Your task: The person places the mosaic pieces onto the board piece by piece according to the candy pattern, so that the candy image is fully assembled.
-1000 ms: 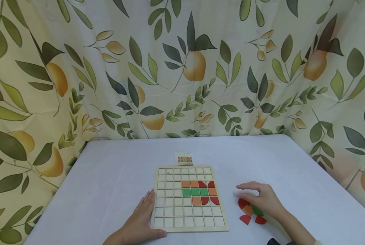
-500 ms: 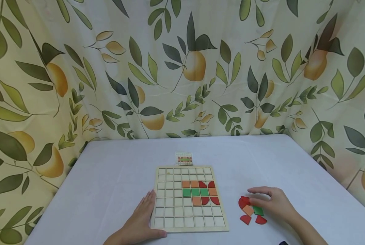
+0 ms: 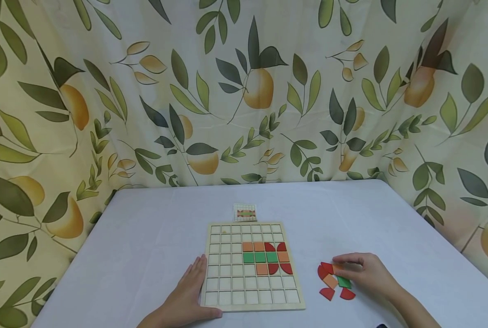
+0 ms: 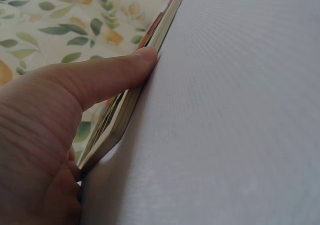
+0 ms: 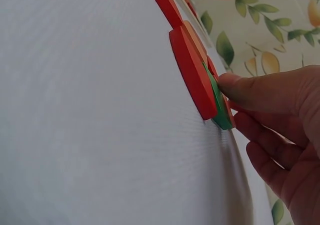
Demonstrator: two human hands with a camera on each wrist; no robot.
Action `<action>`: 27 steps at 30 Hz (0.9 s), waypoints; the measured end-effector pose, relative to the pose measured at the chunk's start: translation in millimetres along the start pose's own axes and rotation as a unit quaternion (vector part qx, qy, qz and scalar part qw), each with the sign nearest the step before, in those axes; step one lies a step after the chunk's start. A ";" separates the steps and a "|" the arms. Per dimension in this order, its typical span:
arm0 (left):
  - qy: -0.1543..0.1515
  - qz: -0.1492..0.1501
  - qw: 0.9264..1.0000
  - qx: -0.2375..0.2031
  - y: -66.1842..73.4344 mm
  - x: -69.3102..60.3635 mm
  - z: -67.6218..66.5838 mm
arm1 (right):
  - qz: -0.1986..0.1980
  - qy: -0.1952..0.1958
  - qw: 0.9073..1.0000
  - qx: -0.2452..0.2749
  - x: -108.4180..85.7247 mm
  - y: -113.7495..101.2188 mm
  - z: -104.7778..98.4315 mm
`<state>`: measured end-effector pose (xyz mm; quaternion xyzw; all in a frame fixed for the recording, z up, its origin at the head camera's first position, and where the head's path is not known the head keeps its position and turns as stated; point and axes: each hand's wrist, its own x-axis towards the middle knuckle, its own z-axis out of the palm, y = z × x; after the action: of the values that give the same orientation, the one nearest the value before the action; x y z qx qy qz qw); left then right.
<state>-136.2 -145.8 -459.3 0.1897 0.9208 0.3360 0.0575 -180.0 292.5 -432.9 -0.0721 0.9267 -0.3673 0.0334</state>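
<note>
On the white desk point(image 3: 154, 237): a pale square board point(image 3: 239, 283), divided into a grid, lay flat in front of you.
Left hand point(image 3: 186, 291): yours rested against the board's left side, fingers straight, thumb stretched out along the near edge; from your left wrist, the thumb showed touching the rim.
Right hand point(image 3: 364, 273): well to the right of the board, you pinched an orange piece point(image 3: 337, 268) between thumb and index finger; whether it was clear of the desk you could not tell.
Loose pieces: near those fingertips lay a second orange piece point(image 3: 330, 281), a green piece point(image 3: 344, 282) and four red pieces point(image 3: 327, 294).
Filled cells: towards the board's right side sat orange squares point(image 3: 247, 246), three green squares point(image 3: 260, 258) in a row, and red rounded pieces point(image 3: 273, 269).
Small card point(image 3: 245, 213): just beyond the board's far edge, showing a coloured grid pattern.
Curtain point(image 3: 268, 146): leaves and orange fruit, hanging behind the desk.
</note>
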 end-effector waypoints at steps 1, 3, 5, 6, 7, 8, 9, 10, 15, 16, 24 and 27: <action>0.000 0.000 1.000 -0.002 0.1 -0.2 -0.2 | 0.000 -0.002 1.000 -0.001 0.4 0.1 0.2; 0.000 -0.001 1.000 -0.001 0.2 -0.3 -0.5 | -0.001 -0.004 1.000 -0.003 1.0 -0.4 0.1; -0.001 -0.003 1.000 -0.001 0.4 0.0 -0.5 | -0.001 -0.006 1.000 -0.003 1.6 -1.0 -0.1; -0.002 -0.004 1.000 -0.001 0.6 0.4 -0.6 | -0.002 -0.008 1.000 -0.003 2.0 -1.2 -0.2; -0.002 -0.006 1.000 0.000 0.9 0.6 -0.6 | 0.000 -0.009 1.000 -0.002 2.3 -1.4 -0.3; -0.003 -0.007 1.000 0.001 1.3 0.8 -0.6 | 0.002 -0.010 1.000 -0.001 2.6 -1.6 -0.3; -0.003 -0.008 1.000 0.001 1.6 0.9 -0.6 | 0.005 -0.011 1.000 -0.001 2.8 -1.9 -0.3; -0.003 -0.008 1.000 0.002 1.8 1.0 -0.7 | 0.008 -0.012 1.000 0.000 3.0 -2.1 -0.3; -0.003 -0.008 1.000 0.004 1.9 0.9 -0.5 | 0.020 -0.016 1.000 0.004 4.3 -3.4 -1.1; -0.003 -0.008 1.000 0.004 1.8 1.0 -0.5 | 0.021 -0.016 1.000 0.004 4.8 -3.3 -1.3; -0.004 -0.006 1.000 0.005 1.3 0.8 0.2 | 0.025 -0.013 1.000 0.001 8.3 -0.1 -2.3; -0.003 -0.006 1.000 0.000 1.5 0.7 -0.2 | 0.018 -0.013 1.000 0.006 9.2 2.0 -2.3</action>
<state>-136.4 -144.6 -458.2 0.1853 0.9217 0.3351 0.0624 -189.6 294.1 -432.6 -0.0596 0.9251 -0.3715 0.0522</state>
